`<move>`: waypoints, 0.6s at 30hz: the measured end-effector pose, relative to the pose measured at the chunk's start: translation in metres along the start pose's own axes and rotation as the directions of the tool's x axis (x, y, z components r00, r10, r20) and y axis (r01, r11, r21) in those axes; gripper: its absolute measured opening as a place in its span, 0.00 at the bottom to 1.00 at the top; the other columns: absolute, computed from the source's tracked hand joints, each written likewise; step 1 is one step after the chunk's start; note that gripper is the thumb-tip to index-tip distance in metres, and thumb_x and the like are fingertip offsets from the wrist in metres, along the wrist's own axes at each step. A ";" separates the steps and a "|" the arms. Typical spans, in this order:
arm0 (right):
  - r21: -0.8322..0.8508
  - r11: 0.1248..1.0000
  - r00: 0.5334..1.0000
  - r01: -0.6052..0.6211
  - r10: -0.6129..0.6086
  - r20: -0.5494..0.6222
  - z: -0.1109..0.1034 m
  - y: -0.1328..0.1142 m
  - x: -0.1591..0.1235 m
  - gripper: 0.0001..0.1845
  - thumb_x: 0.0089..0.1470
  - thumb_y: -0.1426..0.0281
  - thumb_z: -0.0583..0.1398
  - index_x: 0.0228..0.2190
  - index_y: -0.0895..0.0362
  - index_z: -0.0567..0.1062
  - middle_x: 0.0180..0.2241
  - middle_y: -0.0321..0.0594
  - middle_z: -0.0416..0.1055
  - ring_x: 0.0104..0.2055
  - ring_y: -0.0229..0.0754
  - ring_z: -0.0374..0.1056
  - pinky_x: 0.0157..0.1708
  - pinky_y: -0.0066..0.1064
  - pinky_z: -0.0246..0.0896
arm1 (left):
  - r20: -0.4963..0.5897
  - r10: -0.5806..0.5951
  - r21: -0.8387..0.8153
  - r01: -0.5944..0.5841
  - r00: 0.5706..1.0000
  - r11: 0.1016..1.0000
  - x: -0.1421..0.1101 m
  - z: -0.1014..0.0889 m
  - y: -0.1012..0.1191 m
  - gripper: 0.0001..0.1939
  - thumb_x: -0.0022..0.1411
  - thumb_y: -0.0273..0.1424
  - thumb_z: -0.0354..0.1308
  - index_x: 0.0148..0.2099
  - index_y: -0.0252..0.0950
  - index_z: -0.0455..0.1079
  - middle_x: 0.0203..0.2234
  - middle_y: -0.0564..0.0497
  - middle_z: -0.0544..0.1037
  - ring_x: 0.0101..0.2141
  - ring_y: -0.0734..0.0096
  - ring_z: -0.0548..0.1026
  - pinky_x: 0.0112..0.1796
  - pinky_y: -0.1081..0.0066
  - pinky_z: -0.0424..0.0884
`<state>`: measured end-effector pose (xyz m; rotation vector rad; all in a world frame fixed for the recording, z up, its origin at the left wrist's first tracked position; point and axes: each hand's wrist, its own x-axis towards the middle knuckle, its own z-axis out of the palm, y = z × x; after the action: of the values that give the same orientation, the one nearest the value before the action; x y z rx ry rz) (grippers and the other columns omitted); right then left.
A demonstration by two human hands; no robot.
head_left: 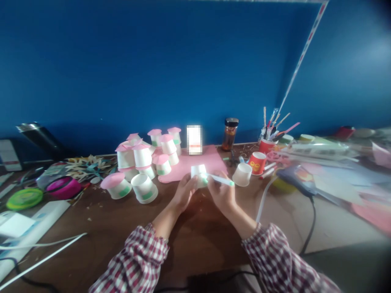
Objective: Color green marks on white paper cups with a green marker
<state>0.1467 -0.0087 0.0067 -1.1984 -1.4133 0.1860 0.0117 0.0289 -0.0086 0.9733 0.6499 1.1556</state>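
Observation:
My left hand (186, 190) is closed around the side of a small white paper cup (198, 171) with a green patch low on its side. In my right hand (222, 194) is a white marker with a green end (221, 179), its tip side against the cup. To the left stand several white paper cups with pink paper tops (142, 156), some stacked, many with green patches. An upright open white cup with a green patch (143, 188) is in front of them. A plain white cup (242, 175) stands right of my right hand.
A pink sheet (210, 160) lies behind my hands. A red cup (258, 162), a dark-lidded jar (230, 134) and a cup of pens and brushes (268, 144) stand at back right. A corded glue gun (296, 180) lies right; green tape (24, 198) lies left.

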 end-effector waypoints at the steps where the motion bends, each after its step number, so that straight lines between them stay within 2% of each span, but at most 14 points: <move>1: -0.002 1.000 1.000 -0.001 0.001 0.001 0.000 0.000 0.000 0.08 0.55 0.67 0.56 0.32 0.58 0.73 0.25 0.36 0.71 0.24 0.36 0.67 0.26 0.26 0.64 | 0.001 0.001 -0.001 -0.001 1.000 1.000 0.000 0.000 0.000 0.14 0.55 0.38 0.61 0.41 0.35 0.70 0.33 0.49 0.76 0.37 0.68 0.73 0.43 0.65 0.66; 12: -0.012 1.000 1.000 0.010 -0.010 0.003 0.000 -0.001 0.001 0.08 0.55 0.67 0.56 0.32 0.58 0.73 0.25 0.36 0.72 0.24 0.36 0.67 0.26 0.25 0.64 | -0.003 0.005 -0.006 -0.005 1.000 1.000 0.001 -0.003 -0.003 0.12 0.55 0.37 0.60 0.40 0.35 0.70 0.32 0.51 0.75 0.36 0.70 0.73 0.43 0.66 0.65; 18: -0.024 1.000 1.000 0.012 -0.012 0.016 0.000 0.000 0.001 0.09 0.55 0.65 0.56 0.31 0.58 0.72 0.22 0.34 0.70 0.21 0.35 0.65 0.23 0.24 0.62 | -0.032 -0.005 -0.022 0.005 0.999 1.000 0.001 -0.003 -0.002 0.15 0.53 0.38 0.62 0.40 0.34 0.70 0.34 0.48 0.77 0.38 0.67 0.74 0.45 0.64 0.65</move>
<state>0.1470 -0.0077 0.0070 -1.2100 -1.4399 0.1713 0.0108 0.0306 -0.0116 0.9354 0.6633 1.1737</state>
